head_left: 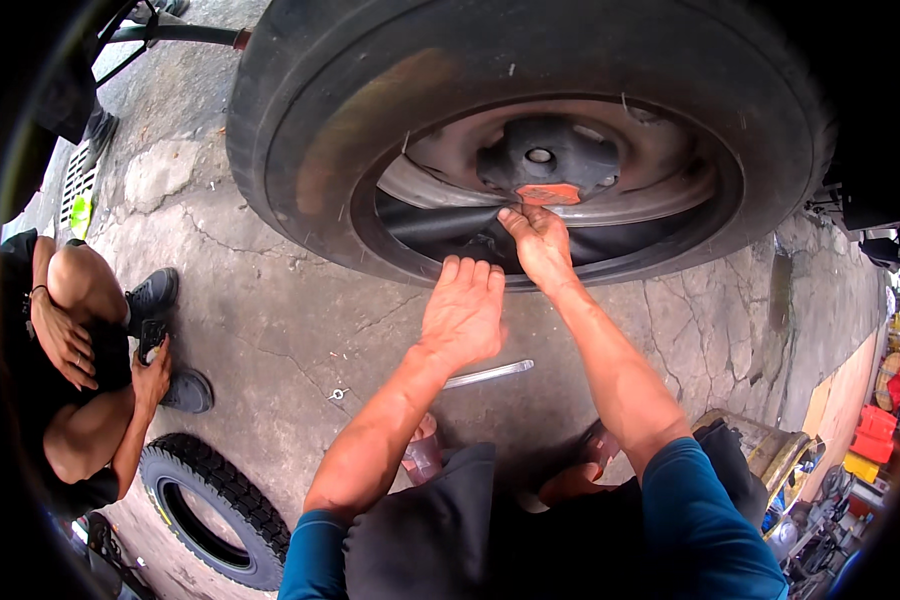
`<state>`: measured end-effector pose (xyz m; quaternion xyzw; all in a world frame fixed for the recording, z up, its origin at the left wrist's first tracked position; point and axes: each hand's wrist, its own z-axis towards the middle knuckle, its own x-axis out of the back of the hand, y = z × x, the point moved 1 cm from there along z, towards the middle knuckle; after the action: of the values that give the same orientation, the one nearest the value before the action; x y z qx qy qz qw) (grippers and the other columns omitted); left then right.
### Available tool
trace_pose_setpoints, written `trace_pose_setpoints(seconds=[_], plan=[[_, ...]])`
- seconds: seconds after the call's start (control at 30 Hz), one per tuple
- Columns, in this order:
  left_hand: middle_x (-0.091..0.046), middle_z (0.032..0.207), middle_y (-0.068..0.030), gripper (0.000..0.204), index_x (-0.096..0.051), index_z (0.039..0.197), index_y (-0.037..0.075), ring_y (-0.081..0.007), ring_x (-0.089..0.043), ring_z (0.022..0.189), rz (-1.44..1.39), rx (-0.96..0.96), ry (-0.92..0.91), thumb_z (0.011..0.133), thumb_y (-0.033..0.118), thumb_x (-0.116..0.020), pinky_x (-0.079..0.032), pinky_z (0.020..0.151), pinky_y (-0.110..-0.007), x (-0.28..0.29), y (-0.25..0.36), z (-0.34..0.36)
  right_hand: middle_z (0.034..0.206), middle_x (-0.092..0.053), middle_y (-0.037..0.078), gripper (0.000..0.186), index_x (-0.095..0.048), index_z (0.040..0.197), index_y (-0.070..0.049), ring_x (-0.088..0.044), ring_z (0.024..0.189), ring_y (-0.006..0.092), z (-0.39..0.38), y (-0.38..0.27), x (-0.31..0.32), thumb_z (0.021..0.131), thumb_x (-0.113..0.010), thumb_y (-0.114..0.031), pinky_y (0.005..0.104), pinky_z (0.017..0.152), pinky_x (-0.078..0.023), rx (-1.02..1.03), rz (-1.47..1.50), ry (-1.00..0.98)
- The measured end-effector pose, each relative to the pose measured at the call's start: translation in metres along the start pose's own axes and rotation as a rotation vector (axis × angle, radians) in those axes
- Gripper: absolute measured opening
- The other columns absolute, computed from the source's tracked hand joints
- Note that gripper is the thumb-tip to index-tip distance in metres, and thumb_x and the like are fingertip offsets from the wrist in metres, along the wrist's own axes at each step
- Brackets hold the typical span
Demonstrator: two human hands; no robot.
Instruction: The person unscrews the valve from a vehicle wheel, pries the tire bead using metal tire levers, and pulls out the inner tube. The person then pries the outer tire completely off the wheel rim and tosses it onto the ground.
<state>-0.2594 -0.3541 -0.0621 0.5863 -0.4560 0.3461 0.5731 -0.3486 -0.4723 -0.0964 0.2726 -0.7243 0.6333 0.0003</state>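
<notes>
A large black tire (310, 150) stands before me on its wheel, with a pale rim (450, 150) and a dark hub in the middle. A black rubber inner tube (425, 222) shows in the gap between the rim and the tire's lower bead, partly slack and folded. My right hand (542, 245) reaches into that gap just under the orange patch of the hub, its thumb and fingers closed on the tube. Lower and to the left, my left hand (467, 310) has its fingers curled over the tire's lower edge; their tips are partly hidden.
A metal tire lever (490, 374) lies on the cracked concrete beneath my forearms, right of a small metal piece (338, 394). At left another person sits holding a dark device (152, 340), near a loose tire (215, 510). A wooden stool (765, 445) and heaped tools (835, 520) are at right.
</notes>
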Motion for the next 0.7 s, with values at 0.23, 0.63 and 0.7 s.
trace_pose_setpoints(seconds=[0.23,0.63,0.7], plan=[[-0.054,0.103,-0.0171,0.063,-0.052,0.113,-0.007,-0.0298,-0.047,0.104,0.045,-0.005,0.001,0.063,0.027,-0.07,-0.028,0.102,-0.042,-0.004,0.001,0.0,0.082,-0.061,0.01,0.028,-0.06,0.086,0.003,-0.05,0.079,0.0177,0.008,0.0,0.002,0.085,-0.056,-0.024,0.0309,0.077,-0.04,-0.061,-0.109,-0.035],[-0.062,0.082,-0.0196,0.023,-0.067,0.071,-0.001,-0.0326,-0.052,0.098,0.133,-0.094,0.251,0.059,0.019,-0.065,-0.03,0.101,-0.04,-0.011,-0.01,-0.002,0.073,-0.054,0.002,0.021,-0.059,0.072,-0.001,-0.046,0.071,0.0128,-0.024,-0.069,0.049,0.082,-0.053,-0.019,0.0277,0.067,-0.037,-0.165,0.048,-0.236],[-0.063,0.087,-0.0189,0.022,-0.067,0.076,-0.001,-0.0315,-0.052,0.099,0.083,-0.09,0.147,0.063,0.016,-0.062,-0.031,0.1,-0.04,-0.01,-0.006,-0.008,0.081,-0.057,0.003,0.024,-0.06,0.084,-0.001,-0.048,0.077,0.0135,-0.02,-0.06,0.048,0.083,-0.055,-0.025,0.0284,0.07,-0.038,-0.109,-0.061,-0.34]])
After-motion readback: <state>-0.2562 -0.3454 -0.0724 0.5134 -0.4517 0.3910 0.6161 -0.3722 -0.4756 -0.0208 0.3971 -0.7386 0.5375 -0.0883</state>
